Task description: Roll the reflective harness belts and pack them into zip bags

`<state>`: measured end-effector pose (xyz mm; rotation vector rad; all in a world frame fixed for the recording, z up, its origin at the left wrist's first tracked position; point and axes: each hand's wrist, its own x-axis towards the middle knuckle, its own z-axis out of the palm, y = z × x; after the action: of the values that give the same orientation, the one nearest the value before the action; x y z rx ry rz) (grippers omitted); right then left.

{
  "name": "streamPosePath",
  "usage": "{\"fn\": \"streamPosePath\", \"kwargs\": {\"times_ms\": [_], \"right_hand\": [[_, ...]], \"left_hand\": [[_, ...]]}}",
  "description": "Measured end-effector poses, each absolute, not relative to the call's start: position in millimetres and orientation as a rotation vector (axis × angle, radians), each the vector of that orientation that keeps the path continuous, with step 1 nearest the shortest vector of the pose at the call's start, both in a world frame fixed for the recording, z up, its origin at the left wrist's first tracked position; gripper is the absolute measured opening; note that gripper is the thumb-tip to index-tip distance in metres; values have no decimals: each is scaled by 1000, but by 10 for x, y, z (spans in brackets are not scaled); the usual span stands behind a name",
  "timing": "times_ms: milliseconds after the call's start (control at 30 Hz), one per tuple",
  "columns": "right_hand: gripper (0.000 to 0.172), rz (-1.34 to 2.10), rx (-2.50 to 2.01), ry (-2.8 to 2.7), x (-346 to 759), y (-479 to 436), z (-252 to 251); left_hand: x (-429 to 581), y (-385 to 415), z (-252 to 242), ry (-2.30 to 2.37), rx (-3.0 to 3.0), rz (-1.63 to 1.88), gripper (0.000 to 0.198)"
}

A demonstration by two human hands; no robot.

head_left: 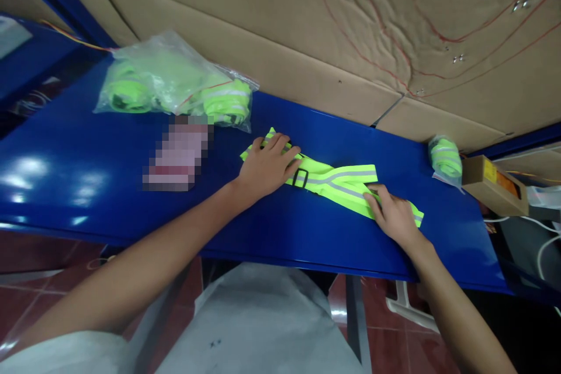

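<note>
A neon-yellow reflective strap [337, 178] with grey stripes lies folded in layers on the blue table, its ends spreading apart on the right. A black slide buckle [300, 177] sits near its middle. My left hand [265, 168] rests over the strap's left end with the fingers spread, covering part of it. On the right, my right hand [394, 215] has its thumb and fingers bent around the lower strap end, close to the table. The palm hides part of that end.
Clear plastic bags [175, 79] of rolled neon straps lie at the back left. In front is a blurred-out pinkish rectangle [179, 152]. Another bagged roll [446, 158] and a small cardboard box [495, 186] stand at right. A cardboard-covered wall [284, 52] bounds the blue table [272, 234].
</note>
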<state>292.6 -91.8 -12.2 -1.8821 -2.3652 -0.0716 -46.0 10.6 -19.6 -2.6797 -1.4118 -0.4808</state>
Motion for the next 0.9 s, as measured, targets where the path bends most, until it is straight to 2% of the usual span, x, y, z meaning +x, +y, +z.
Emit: {"fn": "streamPosePath", "kwargs": {"times_ms": [267, 367, 500, 567, 667, 767, 900], "right_hand": [[59, -517, -1576, -2302, 2596, -961, 48], [64, -586, -1482, -2377, 2327, -963, 140], [60, -498, -1465, -2508, 1978, -802, 122], [64, -406, -1500, -2557, 1881, -690, 52], [68, -192, -1660, -2571, 1872, -577, -75], [65, -24, -1799, -2524, 1953, -556, -173], [60, -60, -1786, -2497, 2002, -589, -209]], "left_hand": [[-437, 98, -230, -1404, -2624, -472, 39], [-425, 93, -227, -1406, -2612, -478, 40], [-412, 91, -227, -1426, -2621, -511, 38], [-415, 95, -234, -1427, -2622, -514, 38], [-433, 103, -248, -1417, -2621, -508, 39], [-451, 105, -258, -1419, -2627, -503, 41], [-457, 98, -263, -1454, -2617, -508, 41]]}}
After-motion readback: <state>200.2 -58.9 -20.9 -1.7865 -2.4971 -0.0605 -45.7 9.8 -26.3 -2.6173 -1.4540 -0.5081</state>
